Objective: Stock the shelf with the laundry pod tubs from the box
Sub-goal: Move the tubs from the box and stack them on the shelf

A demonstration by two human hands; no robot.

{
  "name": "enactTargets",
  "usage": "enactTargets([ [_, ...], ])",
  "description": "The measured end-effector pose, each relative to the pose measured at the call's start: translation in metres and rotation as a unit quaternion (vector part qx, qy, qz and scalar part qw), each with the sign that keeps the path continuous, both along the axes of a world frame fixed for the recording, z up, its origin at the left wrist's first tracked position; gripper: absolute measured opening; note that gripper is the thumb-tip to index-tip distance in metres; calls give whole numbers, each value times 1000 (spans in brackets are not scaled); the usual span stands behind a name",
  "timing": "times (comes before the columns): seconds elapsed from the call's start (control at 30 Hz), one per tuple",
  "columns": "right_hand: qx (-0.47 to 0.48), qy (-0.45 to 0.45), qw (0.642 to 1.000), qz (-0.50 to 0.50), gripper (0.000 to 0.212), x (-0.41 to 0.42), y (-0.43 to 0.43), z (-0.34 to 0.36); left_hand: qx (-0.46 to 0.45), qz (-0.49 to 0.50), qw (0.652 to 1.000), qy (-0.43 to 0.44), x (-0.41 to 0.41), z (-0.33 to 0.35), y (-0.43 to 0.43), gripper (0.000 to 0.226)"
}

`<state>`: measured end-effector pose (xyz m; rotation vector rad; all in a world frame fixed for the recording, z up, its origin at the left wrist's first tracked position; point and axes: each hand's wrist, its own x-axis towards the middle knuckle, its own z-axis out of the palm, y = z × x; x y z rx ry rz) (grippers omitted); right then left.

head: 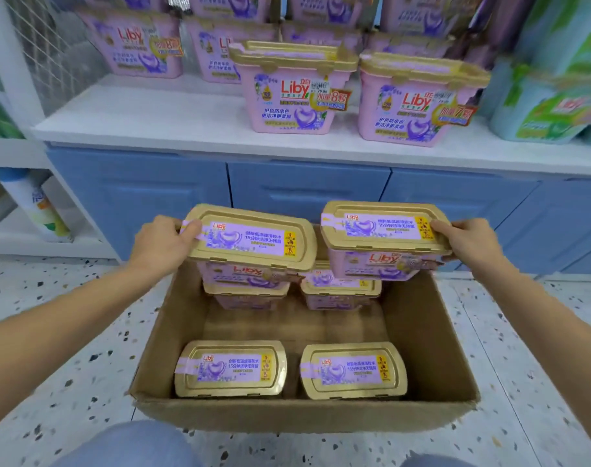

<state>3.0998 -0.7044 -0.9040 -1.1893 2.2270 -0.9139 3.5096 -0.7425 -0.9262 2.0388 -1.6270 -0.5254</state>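
An open cardboard box (425, 335) sits on the floor below a white shelf (159, 119). My left hand (159, 242) grips the left end of a pink laundry pod tub with a gold lid (253, 241), held above the box's far side. My right hand (469, 239) grips the right end of a second pink tub (381, 230), slightly higher. Two tubs (341, 293) remain at the far end of the box, and two more (231, 369) stand at the near end. On the shelf, two tubs (292, 92) stand at the front, with several behind.
Blue cabinet doors (307, 187) run under the shelf. Green and blue packs (550, 106) fill the shelf's right end. A white wire-backed rack with bottles (41, 210) stands at left. My knee in jeans (132, 446) is at the bottom, on a speckled floor.
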Motion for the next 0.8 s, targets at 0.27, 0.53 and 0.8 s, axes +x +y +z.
enactTargets([
  [0.27,-116,-54,992,-13,25,-23,-26,142,-52,-35,983,174,3,143,-37,39],
  [0.53,-194,-68,979,-8,17,-43,-53,258,-76,-70,958,268,-27,261,-62,29],
  [0.8,-191,-73,979,-18,30,-43,-104,285,-52,-70,963,255,-69,299,-118,29],
])
